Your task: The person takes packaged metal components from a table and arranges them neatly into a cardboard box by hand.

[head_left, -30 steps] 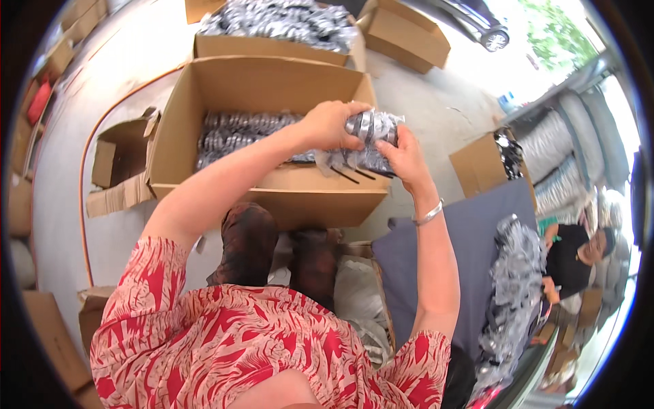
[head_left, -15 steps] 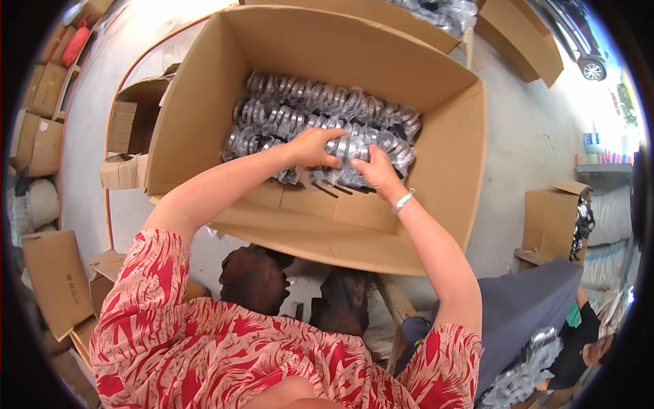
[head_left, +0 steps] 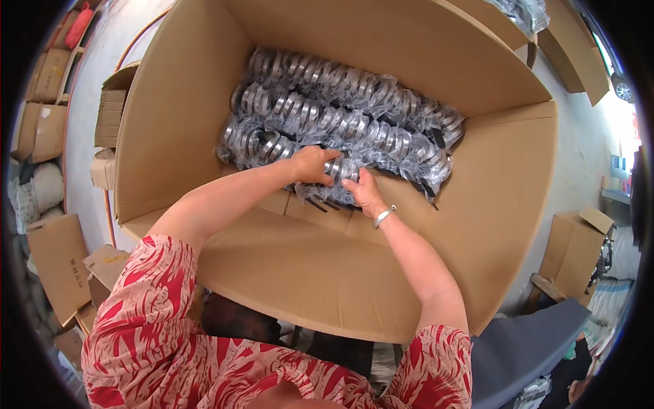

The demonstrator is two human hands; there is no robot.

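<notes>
Inside a large open cardboard box (head_left: 293, 279) lie rows of round silver metal parts (head_left: 327, 75) wrapped in clear plastic, with black rod-like ends showing. My left hand (head_left: 315, 165) reaches over the nearest row, its fingers curled round the left side of a bundle of wrapped metal parts (head_left: 340, 169). On the right side of that bundle, my right hand (head_left: 366, 193) closes with the thumb toward the left hand; a silver bracelet (head_left: 384, 217) circles the wrist. Black ends (head_left: 323, 204) stick out below the bundle. My palms hide part of the plastic.
Smaller cartons (head_left: 107, 119) stand beyond the box's left side, and another carton (head_left: 572, 252) is at the right. A dark grey cloth-covered surface (head_left: 524, 347) lies at lower right, near another person in dark clothing (head_left: 575, 371). More wrapped parts (head_left: 521, 13) show at top right.
The view has come closer to the box, so its rows look larger. Both hands stay on the bundle, now at the near side of the front row and lower toward the box floor.
</notes>
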